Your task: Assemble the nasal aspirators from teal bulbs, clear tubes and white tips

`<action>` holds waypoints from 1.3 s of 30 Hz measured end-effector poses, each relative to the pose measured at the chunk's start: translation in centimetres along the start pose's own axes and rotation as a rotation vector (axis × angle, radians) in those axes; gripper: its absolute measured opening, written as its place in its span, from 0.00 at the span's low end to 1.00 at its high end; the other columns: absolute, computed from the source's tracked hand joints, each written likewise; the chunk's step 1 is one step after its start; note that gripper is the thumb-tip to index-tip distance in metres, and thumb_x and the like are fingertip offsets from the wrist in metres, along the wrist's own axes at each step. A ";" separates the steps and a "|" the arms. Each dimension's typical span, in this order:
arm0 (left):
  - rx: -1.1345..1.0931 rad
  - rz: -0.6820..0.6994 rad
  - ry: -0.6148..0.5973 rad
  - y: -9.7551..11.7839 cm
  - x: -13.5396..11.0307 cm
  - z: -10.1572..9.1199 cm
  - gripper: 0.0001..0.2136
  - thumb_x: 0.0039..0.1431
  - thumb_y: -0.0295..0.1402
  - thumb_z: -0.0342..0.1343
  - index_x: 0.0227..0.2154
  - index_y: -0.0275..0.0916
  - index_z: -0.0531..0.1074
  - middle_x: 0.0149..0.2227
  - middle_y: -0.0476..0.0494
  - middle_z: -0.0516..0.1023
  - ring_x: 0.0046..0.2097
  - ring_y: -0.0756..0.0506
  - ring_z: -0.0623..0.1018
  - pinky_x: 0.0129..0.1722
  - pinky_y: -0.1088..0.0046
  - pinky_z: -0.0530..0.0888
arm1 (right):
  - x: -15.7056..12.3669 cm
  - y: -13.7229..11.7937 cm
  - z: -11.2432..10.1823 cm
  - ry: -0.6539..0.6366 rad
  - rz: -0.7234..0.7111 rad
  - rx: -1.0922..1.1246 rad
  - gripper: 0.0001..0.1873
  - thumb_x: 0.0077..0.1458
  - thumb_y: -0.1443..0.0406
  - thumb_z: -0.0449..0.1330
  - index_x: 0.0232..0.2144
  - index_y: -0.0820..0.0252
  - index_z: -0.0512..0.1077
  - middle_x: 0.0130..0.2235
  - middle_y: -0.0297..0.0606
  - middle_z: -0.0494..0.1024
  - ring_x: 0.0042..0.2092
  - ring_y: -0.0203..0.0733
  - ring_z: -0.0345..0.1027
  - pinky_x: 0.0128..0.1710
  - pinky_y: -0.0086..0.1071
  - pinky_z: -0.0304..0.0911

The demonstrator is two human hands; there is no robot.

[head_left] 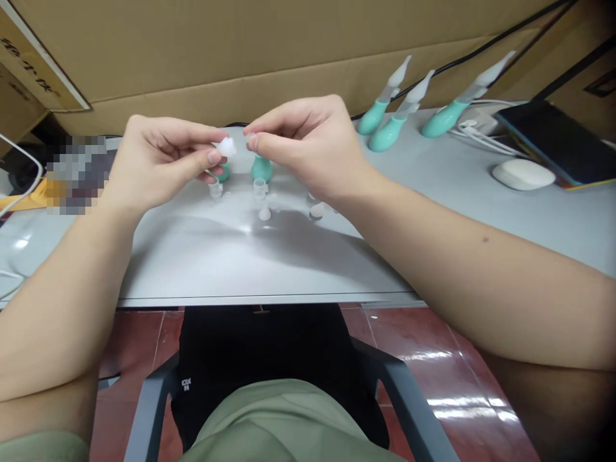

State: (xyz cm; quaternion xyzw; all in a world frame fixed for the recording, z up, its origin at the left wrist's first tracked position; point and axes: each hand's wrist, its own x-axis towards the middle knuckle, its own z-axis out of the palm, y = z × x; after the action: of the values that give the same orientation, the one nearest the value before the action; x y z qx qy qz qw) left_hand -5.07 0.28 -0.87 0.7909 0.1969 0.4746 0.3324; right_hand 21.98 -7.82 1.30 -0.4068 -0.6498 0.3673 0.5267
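My left hand point(176, 154) pinches a small translucent white plastic piece point(227, 147) between thumb and fingertips, raised over the table. Just to its right, my right hand point(303, 141) has thumb and forefinger pressed together; whatever may lie between them is too small to make out. A gap separates the two hands. Below and behind them sit a teal rubber bulb point(262, 168) and a second bulb point(222, 171), partly hidden by my left fingers. Clear plastic connectors point(260, 188) and white cone-shaped pieces point(265, 213) lie nearer to me.
Three assembled teal nasal aspirators point(387, 131) lean at the back right. Beyond them are white cables point(491, 138), a dark flat device point(561, 138) and a white rounded case point(523, 174). Cardboard point(216, 51) walls the back of the grey table point(269, 269).
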 end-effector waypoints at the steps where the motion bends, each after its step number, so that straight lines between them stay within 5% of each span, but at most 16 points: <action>1: -0.002 -0.004 0.024 -0.5 0.0 0.2 0.18 0.69 0.53 0.89 0.52 0.50 0.99 0.42 0.43 0.98 0.38 0.38 0.94 0.42 0.53 0.96 | -0.1 0.2 0.3 -0.001 0.013 0.065 0.08 0.63 0.60 0.85 0.38 0.38 0.91 0.53 0.34 0.98 0.64 0.63 0.89 0.71 0.50 0.84; 6: -0.069 -0.018 0.007 -0.8 -0.2 0.5 0.19 0.67 0.53 0.91 0.53 0.50 0.98 0.42 0.45 0.97 0.35 0.43 0.92 0.42 0.58 0.94 | -0.3 1.2 1.6 0.002 -0.007 0.195 0.08 0.66 0.63 0.86 0.39 0.40 0.94 0.52 0.27 0.99 0.60 0.54 0.91 0.71 0.48 0.86; 10: 0.012 -0.156 -0.054 0.1 -0.1 0.2 0.21 0.68 0.47 0.90 0.56 0.44 0.96 0.46 0.45 0.99 0.40 0.42 0.93 0.46 0.59 0.95 | -0.2 2.5 1.8 0.032 -0.072 0.308 0.08 0.69 0.67 0.83 0.40 0.44 0.97 0.45 0.27 0.98 0.48 0.46 0.87 0.58 0.40 0.83; 13: 0.043 -0.173 -0.064 0.4 0.1 0.3 0.20 0.68 0.47 0.88 0.56 0.43 0.95 0.47 0.45 0.99 0.42 0.42 0.94 0.48 0.59 0.96 | -0.2 3.1 1.9 0.033 -0.076 0.253 0.05 0.72 0.64 0.84 0.41 0.46 0.97 0.43 0.29 0.97 0.49 0.46 0.85 0.56 0.39 0.81; 17: 0.012 -0.119 -0.062 0.4 0.1 0.4 0.20 0.68 0.47 0.90 0.57 0.44 0.96 0.47 0.45 0.99 0.46 0.39 0.97 0.51 0.55 0.96 | -0.4 2.5 1.9 0.044 -0.127 0.222 0.12 0.72 0.66 0.79 0.34 0.46 0.94 0.41 0.31 0.96 0.45 0.44 0.85 0.53 0.38 0.81; 22: -0.005 -0.036 -0.030 -1.1 -0.3 0.4 0.19 0.65 0.47 0.93 0.52 0.47 0.98 0.50 0.45 1.00 0.47 0.36 0.98 0.53 0.49 0.97 | -0.6 1.0 1.4 -0.038 0.051 0.224 0.11 0.64 0.59 0.89 0.32 0.46 0.92 0.40 0.34 0.94 0.47 0.47 0.87 0.57 0.41 0.88; 28: -0.069 0.289 0.109 -3.9 -0.1 1.2 0.18 0.57 0.44 0.98 0.46 0.51 0.99 0.42 0.44 0.99 0.37 0.40 0.94 0.37 0.58 0.91 | -0.9 1.4 2.2 0.016 0.046 0.364 0.14 0.59 0.59 0.93 0.33 0.48 0.92 0.41 0.35 0.94 0.47 0.46 0.90 0.57 0.39 0.91; 34: -0.089 0.261 0.094 -4.2 -0.1 0.8 0.15 0.60 0.40 0.97 0.44 0.50 0.99 0.43 0.45 0.98 0.39 0.40 0.94 0.42 0.57 0.93 | -1.2 1.4 2.9 0.057 -0.013 0.377 0.20 0.61 0.55 0.94 0.29 0.48 0.89 0.38 0.32 0.92 0.43 0.43 0.87 0.51 0.37 0.88; 39: -0.087 0.305 0.084 -3.6 -0.1 0.8 0.14 0.61 0.35 0.96 0.45 0.50 0.99 0.43 0.45 0.99 0.39 0.42 0.95 0.39 0.63 0.92 | -0.9 1.6 1.9 -0.005 0.053 0.295 0.17 0.64 0.54 0.92 0.36 0.49 0.90 0.42 0.35 0.94 0.50 0.48 0.92 0.57 0.39 0.89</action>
State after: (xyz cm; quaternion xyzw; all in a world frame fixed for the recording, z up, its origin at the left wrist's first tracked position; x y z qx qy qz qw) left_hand -4.39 2.46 -3.79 0.7761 0.0673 0.5601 0.2818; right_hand 20.44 -8.09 -0.87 -0.3412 -0.5790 0.4737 0.5691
